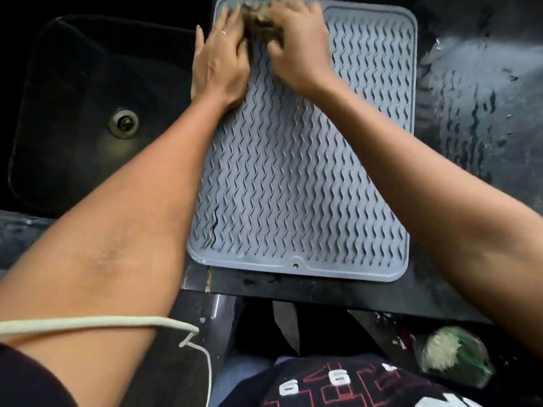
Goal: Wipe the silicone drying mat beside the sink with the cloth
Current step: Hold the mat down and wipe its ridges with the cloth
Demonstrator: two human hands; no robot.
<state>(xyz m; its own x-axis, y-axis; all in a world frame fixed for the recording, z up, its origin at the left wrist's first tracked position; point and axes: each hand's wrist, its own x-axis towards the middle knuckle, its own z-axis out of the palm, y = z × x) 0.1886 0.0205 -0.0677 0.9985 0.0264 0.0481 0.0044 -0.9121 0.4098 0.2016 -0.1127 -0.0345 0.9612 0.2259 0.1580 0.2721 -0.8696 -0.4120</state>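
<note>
Both hands bunch the brown cloth (263, 23) at the far left corner of the grey silicone drying mat (296, 177): the left hand (219, 66) clamps its left side, the right hand (296, 45) presses over it, blurred. Most of the cloth is hidden under the fingers. The mat lies on a wet black counter (476, 107), just right of the dark sink (88, 113) with its steel drain (123, 123). Shirt print (346, 386) reads partly "66", the rest cut off

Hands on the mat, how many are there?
2. The left hand lies at the far left edge of the grey mat, next to the sink. The right hand is beside it. Both press on the brown cloth.
</note>
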